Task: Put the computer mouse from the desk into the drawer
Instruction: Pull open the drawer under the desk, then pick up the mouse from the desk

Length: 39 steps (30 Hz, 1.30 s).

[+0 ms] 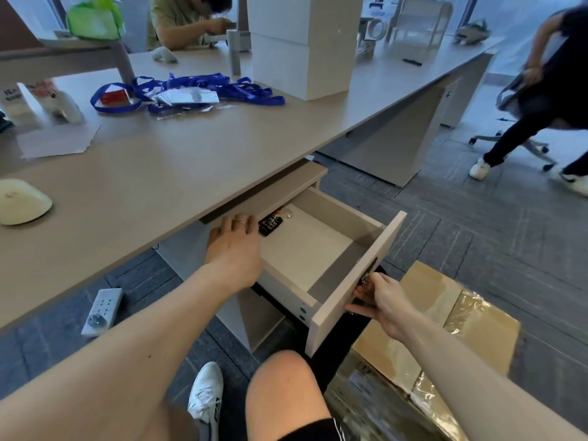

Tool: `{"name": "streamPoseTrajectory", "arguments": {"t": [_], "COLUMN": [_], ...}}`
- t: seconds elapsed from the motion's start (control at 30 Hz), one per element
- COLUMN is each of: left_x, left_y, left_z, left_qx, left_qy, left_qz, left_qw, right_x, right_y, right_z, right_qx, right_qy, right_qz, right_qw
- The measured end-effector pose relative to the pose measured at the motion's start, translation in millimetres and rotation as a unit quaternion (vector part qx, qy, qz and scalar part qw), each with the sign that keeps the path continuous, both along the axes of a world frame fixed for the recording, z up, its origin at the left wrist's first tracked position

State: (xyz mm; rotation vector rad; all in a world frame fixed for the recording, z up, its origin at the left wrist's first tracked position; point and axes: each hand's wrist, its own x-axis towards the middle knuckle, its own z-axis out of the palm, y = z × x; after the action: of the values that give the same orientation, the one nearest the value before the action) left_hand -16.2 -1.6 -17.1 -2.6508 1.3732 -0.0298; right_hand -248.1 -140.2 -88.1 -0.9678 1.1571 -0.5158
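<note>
The computer mouse [22, 201] remains ungrasped at the desk's [178, 167] left edge while the drawer [346, 218] is held open, right hand [383, 302] apparently gripping its handle, left hand [234, 246] resting open on its side wall; premature closing risks trapped fingers.

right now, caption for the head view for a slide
Right hand holds drawer open; mouse waits on desk.

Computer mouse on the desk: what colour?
Pale cream computer mouse, seen at the left edge of the head view.
</note>
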Motion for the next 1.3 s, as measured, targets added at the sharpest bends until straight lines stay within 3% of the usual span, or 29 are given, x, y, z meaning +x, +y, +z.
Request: {"name": "streamPoseTrajectory", "arguments": {"t": [0.6, 0.7, 0.77, 0.87, 0.97, 1.1, 1.2, 1.3], "left_x": [-4.1, -3.6, -3.5, 1.2, 10.1, 40.0, 76.2, 115.0], "left_y": [-3.4, -1.2, 4.8, 18.8, 40.8, 91.3, 145.5, 209.2], "left_z": [0.2, 9.2, 21.2, 49.7, 88.9, 143.7, 162.0, 157.8], "left_qx": [-0.023, -0.019, -0.023, -0.048, -0.12, -0.165, -0.136, -0.122], "left_qy": [0.009, 0.049, 0.099, 0.176, 0.175, 0.103, 0.035, 0.019], "left_qz": [0.001, -0.006, -0.009, -0.023, -0.079, -0.07, -0.007, 0.08], "left_qw": [1.0, 0.999, 0.995, 0.983, 0.974, 0.978, 0.99, 0.989], "right_x": [-7.4, -17.5, -26.6, -30.2, -9.2, 52.8, 108.1, 162.8], "right_y": [1.7, 2.1, 1.8, -4.0, -5.3, 19.9, 54.2, 92.5], "right_z": [3.7, 10.7, 28.6, 67.7, 111.7, 157.6, 178.3, 189.8], "right_qx": [0.008, 0.026, -0.021, -0.223, -0.38, -0.468, -0.521, -0.565], "right_qy": [-0.005, 0.046, 0.124, 0.212, 0.205, 0.203, 0.189, 0.164], "right_qz": [0.002, 0.043, 0.067, 0.048, 0.049, 0.216, 0.33, 0.403], "right_qw": [1.0, 0.998, 0.99, 0.95, 0.901, 0.833, 0.764, 0.701]}}
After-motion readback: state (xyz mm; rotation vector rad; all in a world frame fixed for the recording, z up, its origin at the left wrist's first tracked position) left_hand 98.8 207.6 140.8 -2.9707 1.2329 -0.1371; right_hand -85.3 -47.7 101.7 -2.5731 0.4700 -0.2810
